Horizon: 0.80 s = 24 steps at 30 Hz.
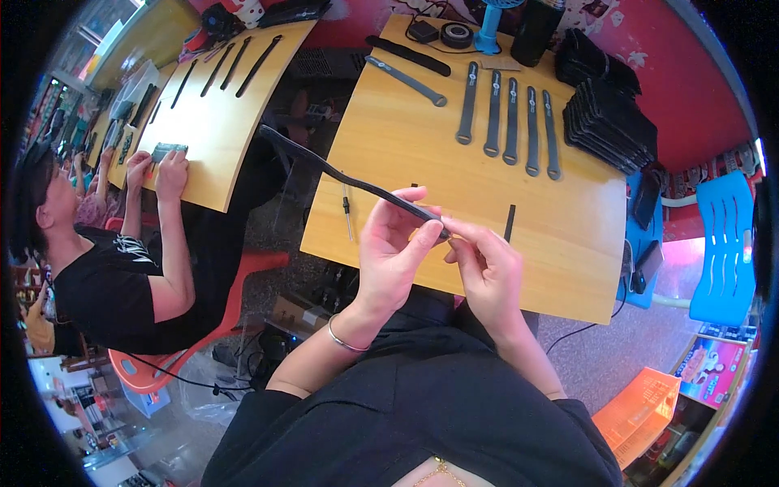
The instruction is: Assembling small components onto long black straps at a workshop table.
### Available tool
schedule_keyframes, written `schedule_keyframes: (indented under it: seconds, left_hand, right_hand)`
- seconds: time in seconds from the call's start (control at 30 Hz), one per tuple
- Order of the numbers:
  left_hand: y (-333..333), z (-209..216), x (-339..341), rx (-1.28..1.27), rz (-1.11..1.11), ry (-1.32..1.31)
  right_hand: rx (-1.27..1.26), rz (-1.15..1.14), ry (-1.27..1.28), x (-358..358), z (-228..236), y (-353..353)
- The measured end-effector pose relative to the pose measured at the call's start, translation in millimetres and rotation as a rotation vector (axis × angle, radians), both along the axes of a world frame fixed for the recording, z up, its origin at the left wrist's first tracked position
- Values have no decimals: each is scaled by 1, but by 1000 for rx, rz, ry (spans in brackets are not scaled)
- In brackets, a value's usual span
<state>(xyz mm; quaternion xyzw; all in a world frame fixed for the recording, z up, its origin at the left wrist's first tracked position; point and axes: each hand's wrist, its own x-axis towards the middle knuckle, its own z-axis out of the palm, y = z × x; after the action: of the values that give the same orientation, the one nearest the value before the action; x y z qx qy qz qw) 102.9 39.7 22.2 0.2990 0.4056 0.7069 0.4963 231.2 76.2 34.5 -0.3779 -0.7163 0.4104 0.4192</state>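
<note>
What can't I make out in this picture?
Head view: the near end of the black strap, covered by the fingers of the left hand and right hand.
Head view: the top of the blue object, cut off by the upper edge.
Head view: the number of pieces in the black stack; dark layers blend together.
Head view: the co-worker's dark piece, small and partly behind fingers.

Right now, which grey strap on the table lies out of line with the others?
The leftmost grey strap, below a black strap: it slants sharply, while the other five lie roughly parallel.
</note>
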Motion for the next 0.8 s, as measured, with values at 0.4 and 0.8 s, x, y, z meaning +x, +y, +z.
schedule_keyframes:
  seconds: [0.4, 0.8]
  left_hand:
    - [0, -6, 3, 41, 68, 51]
    - [3, -18, -9, 140, -49, 143]
  right_hand:
    - [27, -7, 96, -9, -7, 4]
    - [-48, -23, 159, -11, -15, 6]
